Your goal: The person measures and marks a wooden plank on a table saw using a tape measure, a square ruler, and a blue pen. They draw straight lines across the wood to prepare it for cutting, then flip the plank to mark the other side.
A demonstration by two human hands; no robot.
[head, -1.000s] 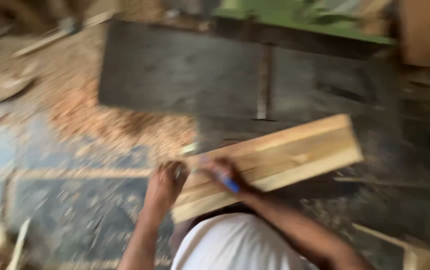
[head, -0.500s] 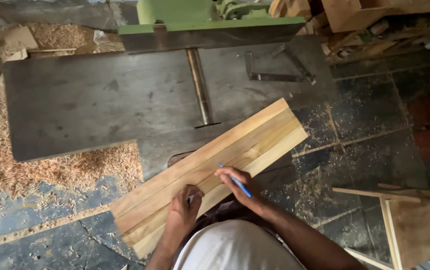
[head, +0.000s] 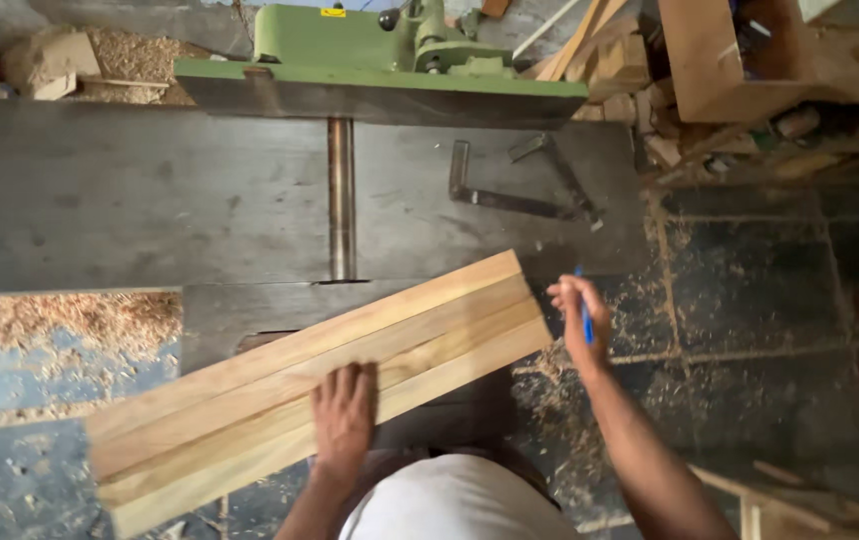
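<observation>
A woodworking shop is being shown from above. The upper half of the view is being filled by the dark steel surface (head: 130, 200) of a planing machine, with a cutter roller (head: 341, 195) set across it and a green fence (head: 370, 75) running along its far edge. A bent metal bracket (head: 520, 190) is lying on the steel. The floor (head: 750, 300), of dark cracked stone slabs, is being covered in places by wood shavings (head: 80, 318). Offcuts and a wooden crate (head: 725, 60) are being kept at the upper right, in dim, even light.
</observation>
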